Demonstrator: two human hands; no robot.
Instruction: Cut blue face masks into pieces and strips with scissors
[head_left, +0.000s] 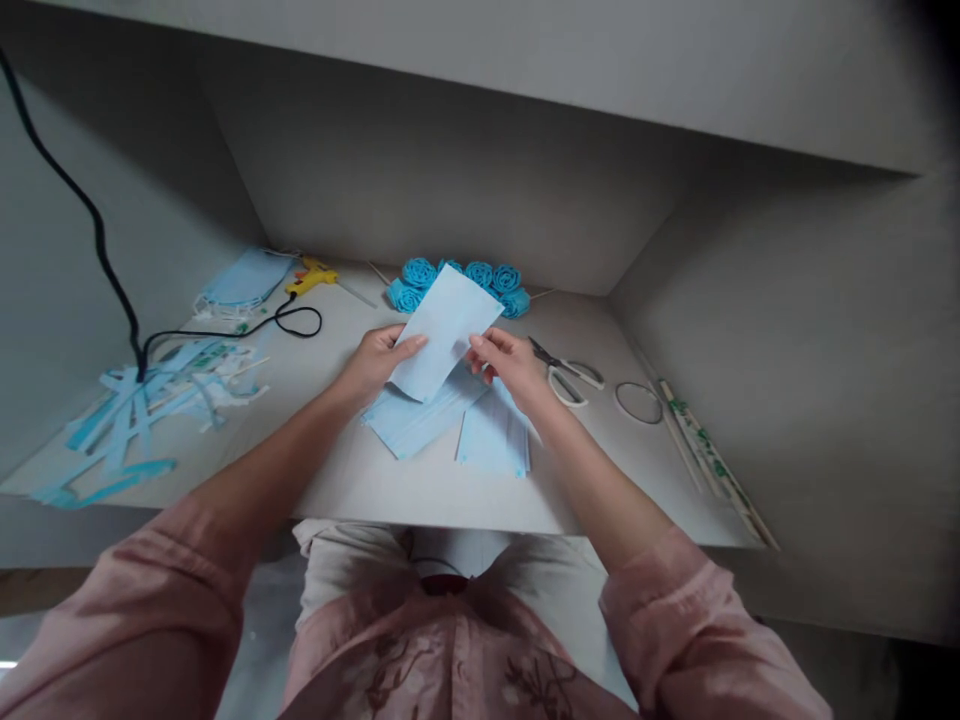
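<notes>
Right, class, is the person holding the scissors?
No: the scissors lie on the tabletop, while the left hand grips a pale blue sheet and the right hand is at its edge.

The sheet (pixel 444 335) is pale blue, the flowers (pixel 480 275) bright blue, the glue gun (pixel 312 277) yellow, and the shirt (pixel 450 655) pink with darker patterning.

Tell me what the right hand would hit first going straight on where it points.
Most likely the pale blue sheet, whose edge touches or nearly touches the right hand; depth is unclear.
</notes>
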